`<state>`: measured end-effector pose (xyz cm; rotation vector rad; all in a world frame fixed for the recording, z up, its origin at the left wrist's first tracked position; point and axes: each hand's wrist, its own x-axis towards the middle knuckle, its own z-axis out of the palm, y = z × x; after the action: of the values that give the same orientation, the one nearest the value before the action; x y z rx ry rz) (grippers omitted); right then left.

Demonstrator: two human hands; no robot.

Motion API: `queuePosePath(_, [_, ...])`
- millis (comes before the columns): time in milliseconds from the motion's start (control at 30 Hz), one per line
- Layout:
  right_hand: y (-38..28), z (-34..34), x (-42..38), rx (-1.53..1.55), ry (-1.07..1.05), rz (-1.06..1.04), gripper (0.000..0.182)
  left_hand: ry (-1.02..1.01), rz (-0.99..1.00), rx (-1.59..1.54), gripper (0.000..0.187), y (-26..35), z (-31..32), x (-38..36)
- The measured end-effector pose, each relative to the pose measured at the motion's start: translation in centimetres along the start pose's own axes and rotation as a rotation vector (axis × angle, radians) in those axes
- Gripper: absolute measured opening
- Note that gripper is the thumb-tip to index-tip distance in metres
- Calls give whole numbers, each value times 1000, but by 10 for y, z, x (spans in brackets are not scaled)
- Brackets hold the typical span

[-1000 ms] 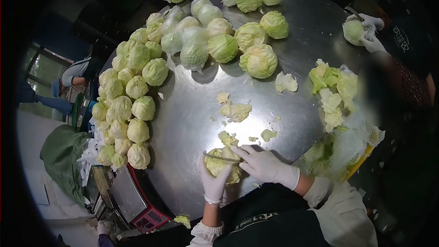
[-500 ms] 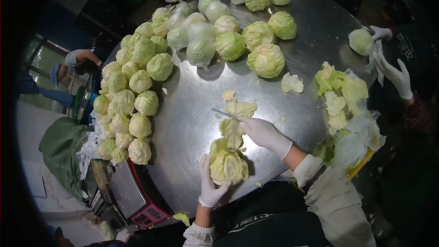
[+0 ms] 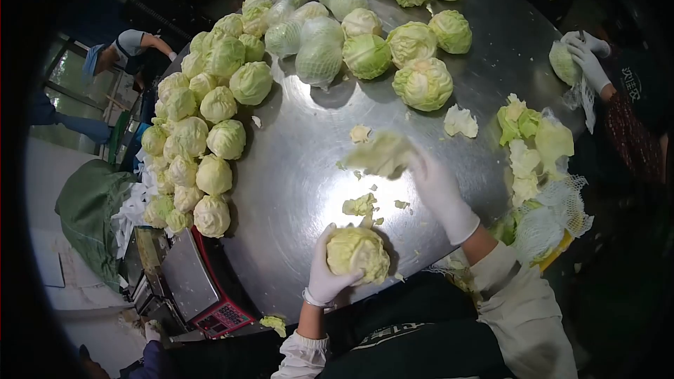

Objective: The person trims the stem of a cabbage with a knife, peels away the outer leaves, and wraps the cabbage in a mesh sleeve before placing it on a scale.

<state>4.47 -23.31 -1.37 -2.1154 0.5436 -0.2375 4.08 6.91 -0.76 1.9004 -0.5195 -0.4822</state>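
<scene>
My left hand (image 3: 333, 271), in a white glove, wraps around the left side of a pale green cabbage (image 3: 359, 255) on the metal table. My gloved right hand (image 3: 439, 196) is above the table to the right, smeared by motion. A loose cabbage leaf (image 3: 380, 155), also blurred, is gripped at its fingers. The knife seen earlier cannot be made out now. Small torn leaf pieces (image 3: 360, 205) lie just beyond the cabbage.
Bare cabbages (image 3: 188, 137) are piled along the left, net-wrapped ones (image 3: 319, 60) farther back. Trimmed leaves (image 3: 524, 161) and white netting (image 3: 544, 224) lie at right. A red-edged scale (image 3: 223, 314) stands lower left. A co-worker's gloved hands (image 3: 588, 56) hold a cabbage at right.
My right hand has lifted cabbage leaves off the table beside the cabbage, and the knife has dropped from sight. My left hand stays on the cabbage. The co-worker's hands have come together on theirs.
</scene>
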Motion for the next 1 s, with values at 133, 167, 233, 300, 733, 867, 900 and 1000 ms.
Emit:
queuePosePath(133, [-6, -29, -4, -134, 39, 57, 61, 83, -307, -919, 86, 16, 9, -10])
queuePosePath(167, [-21, -33, -19, -153, -74, 163, 71, 178, -357, -1034, 84, 15, 15, -10])
queuePosePath(233, [-27, -22, -53, -9, -215, -73, 93, 340, -400, -1142, 77, 6, 29, -9])
queuePosePath(300, [-48, -13, -82, 16, -339, -143, 94, 405, -399, -1026, 74, 22, 43, -5])
queuePosePath(733, [33, -24, -60, -149, -34, 76, 34, 107, -504, -1539, 75, 11, 26, -14])
queuePosePath(867, [-12, -43, -74, 248, -173, -9, 60, 84, -424, -1572, 89, -3, 25, -13])
queuePosePath(900, [-23, -40, -79, 638, -393, 65, 71, 71, -406, -1578, 92, -3, 25, -11])
queuePosePath(1000, [-32, -15, -90, 840, -792, 172, 90, -37, -238, -1291, 89, 5, 23, 1])
